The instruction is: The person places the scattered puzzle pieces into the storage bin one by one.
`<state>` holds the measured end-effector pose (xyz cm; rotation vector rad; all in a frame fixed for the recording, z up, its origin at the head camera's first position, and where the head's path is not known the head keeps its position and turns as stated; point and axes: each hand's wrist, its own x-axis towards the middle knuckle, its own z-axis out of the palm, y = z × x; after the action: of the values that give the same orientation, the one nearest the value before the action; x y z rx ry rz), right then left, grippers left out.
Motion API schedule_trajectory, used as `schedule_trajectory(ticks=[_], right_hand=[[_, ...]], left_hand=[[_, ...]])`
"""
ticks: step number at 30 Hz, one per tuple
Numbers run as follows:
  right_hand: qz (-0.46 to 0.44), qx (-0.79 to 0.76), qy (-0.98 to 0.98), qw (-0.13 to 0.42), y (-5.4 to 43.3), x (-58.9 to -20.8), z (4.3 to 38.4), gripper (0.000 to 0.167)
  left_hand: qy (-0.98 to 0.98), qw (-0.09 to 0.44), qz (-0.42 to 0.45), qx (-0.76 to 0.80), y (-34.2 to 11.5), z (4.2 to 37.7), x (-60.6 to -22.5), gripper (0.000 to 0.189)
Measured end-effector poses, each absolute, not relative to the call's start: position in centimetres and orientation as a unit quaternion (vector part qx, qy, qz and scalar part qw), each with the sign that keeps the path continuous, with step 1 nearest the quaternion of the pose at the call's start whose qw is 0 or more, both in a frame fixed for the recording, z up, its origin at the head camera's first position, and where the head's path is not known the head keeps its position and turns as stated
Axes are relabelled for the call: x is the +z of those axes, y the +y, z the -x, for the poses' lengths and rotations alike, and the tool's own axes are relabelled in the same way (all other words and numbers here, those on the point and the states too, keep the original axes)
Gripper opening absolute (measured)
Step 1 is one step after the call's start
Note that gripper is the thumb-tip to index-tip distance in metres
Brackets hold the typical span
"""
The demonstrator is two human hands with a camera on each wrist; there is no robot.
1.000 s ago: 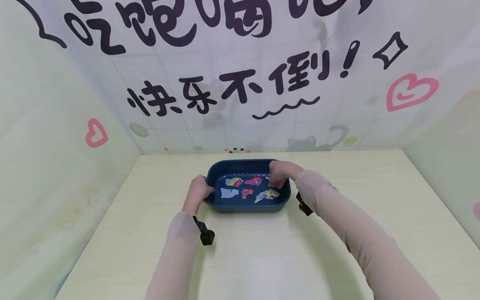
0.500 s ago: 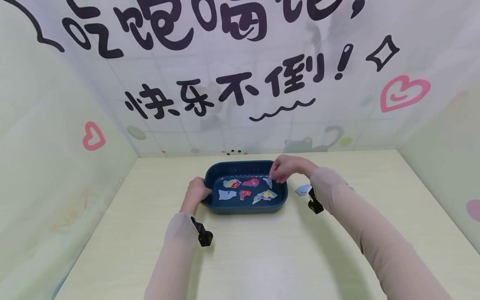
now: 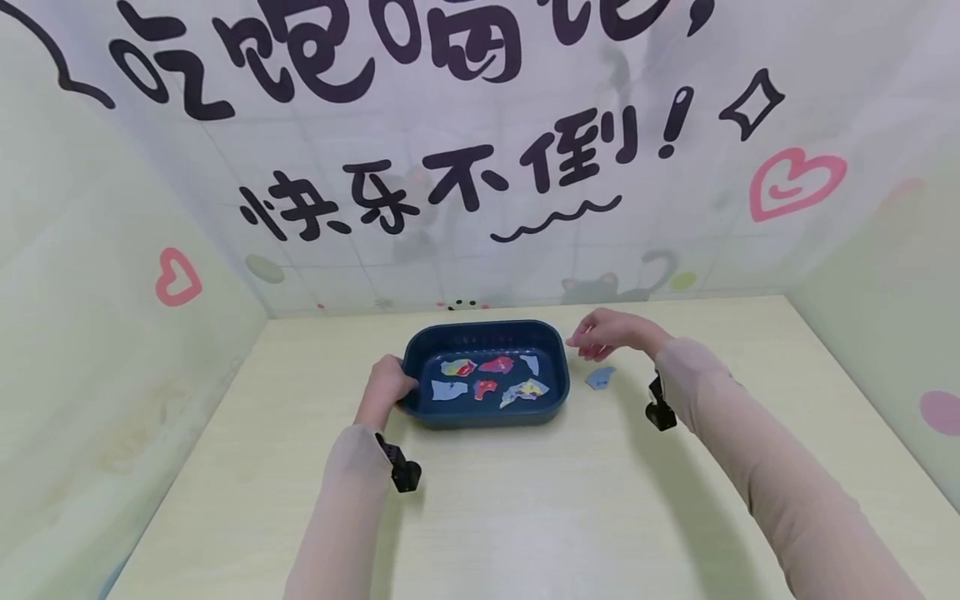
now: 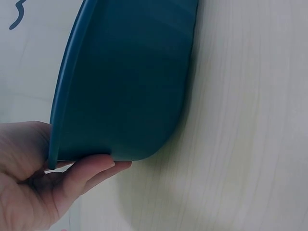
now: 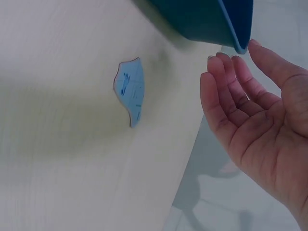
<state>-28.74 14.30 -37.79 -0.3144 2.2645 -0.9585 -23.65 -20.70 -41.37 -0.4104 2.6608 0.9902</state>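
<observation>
A dark blue plastic basin [image 3: 480,421] stands on the table, my left hand [image 3: 385,385] gripping its left end. In the left wrist view, the thumb and fingers [image 4: 91,168] close around the rim. Inside lie several flat, irregular cut-outs: a pale blue one [image 3: 449,391], a red one [image 3: 485,389], a pink one [image 3: 497,364], a yellow-and-red one and others. Just beyond the basin's right end is my right hand [image 3: 609,333], fingers loosely bent around nothing. Its thumb is at the rim; I cannot tell if they touch. Below that hand, a blue cut-out [image 3: 600,377] with dark marks lies on the table.
The pale wooden table [image 3: 495,508] reaches back to a printed cloth wall [image 3: 420,275] with large dark characters. Cloth walls also rise on the left and right. Black wrist cameras [image 3: 405,475] hang beneath both sleeves.
My right hand has come out of the basin's right end and moved right, past the rim. The blue cut-out on the table has come into sight. The left hand keeps its grip.
</observation>
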Motion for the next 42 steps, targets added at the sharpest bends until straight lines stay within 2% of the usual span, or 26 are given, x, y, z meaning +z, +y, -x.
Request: schedule_trajectory(ticks=[9,20,30,42], right_hand=[[0.108,-0.359,0.865,0.334,16.1,-38.7,28.7,0.034],[0.128,-0.313,0.89,0.306,17.3,-41.4,28.4,0.027],[0.165,-0.281,0.909,0.258,17.5,-42.4,28.0,0.029],[0.193,-0.241,0.916,0.256,16.6,-42.6,27.5,0.023]], left_hand=[[0.918,0.137,0.144,0.342,-21.1,23.5,-41.6,0.029],[0.918,0.137,0.141,0.343,-20.9,23.3,-41.6,0.029],[0.919,0.14,0.146,0.338,-20.9,23.4,-41.7,0.03],[0.918,0.131,0.141,0.348,-20.9,23.4,-41.4,0.027]])
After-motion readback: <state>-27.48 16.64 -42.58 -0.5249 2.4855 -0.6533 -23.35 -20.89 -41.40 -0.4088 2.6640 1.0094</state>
